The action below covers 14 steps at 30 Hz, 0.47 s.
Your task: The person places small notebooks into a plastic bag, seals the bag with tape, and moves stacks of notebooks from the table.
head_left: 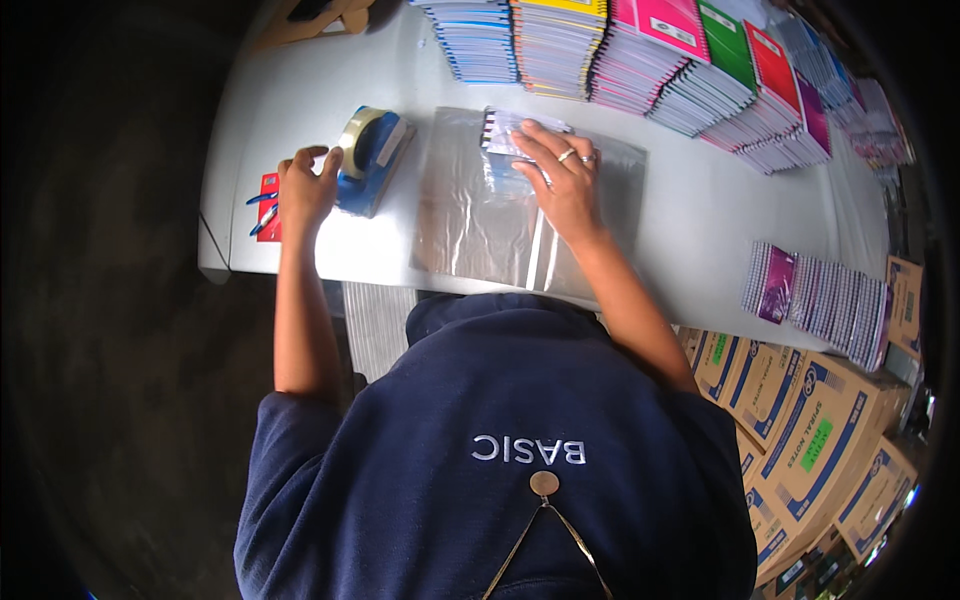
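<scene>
My left hand (308, 190) is at the left of the table, beside a blue tape dispenser (378, 172) with a roll of clear tape (354, 140). Its thumb and forefinger come together close to the roll; whatever lies between them is too small to make out. Spread fingers of my right hand (566, 180), which wears rings, rest on a small spiral notepad (502, 133) with a pale cover. Beneath the notepad lie clear plastic bags (465, 225), flat on the tabletop. My palm and fingers hide part of the notepad.
Left of the dispenser are a red card (268, 232) and blue pens (263, 199). Stacks of colourful spiral notebooks (660, 60) line the far side. A row of purple notepads (815, 300) sits by the right edge, above cardboard boxes (810, 440).
</scene>
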Motion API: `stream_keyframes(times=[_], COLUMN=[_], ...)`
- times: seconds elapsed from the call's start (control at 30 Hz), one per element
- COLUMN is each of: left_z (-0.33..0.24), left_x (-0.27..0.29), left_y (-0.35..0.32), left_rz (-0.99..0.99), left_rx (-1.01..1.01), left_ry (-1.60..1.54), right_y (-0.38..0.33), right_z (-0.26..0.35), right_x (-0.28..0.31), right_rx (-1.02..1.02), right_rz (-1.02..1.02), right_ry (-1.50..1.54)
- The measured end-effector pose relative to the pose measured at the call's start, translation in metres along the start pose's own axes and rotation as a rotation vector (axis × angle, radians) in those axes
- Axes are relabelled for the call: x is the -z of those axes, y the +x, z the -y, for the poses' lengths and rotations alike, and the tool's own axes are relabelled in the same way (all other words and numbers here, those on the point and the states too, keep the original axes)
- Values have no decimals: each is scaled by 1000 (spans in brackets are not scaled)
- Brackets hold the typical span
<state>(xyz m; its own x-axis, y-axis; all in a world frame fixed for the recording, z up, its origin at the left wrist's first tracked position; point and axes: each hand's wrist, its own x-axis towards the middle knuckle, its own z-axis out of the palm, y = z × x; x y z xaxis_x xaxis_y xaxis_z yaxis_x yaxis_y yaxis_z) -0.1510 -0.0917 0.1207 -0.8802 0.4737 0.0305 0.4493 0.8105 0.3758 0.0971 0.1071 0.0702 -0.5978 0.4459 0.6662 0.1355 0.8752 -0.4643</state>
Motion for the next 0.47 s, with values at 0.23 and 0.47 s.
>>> stream_keyframes(times=[0.23,0.47], left_z=[42,120], left_x=[15,5], left_y=[21,-19], left_rz=[866,937], left_rx=[161,165], left_ry=[-276,-973], right_y=[3,5], right_z=[1,-7], right_x=[1,6], right_rx=[32,33], right_rz=[20,75], right_ry=[-26,31])
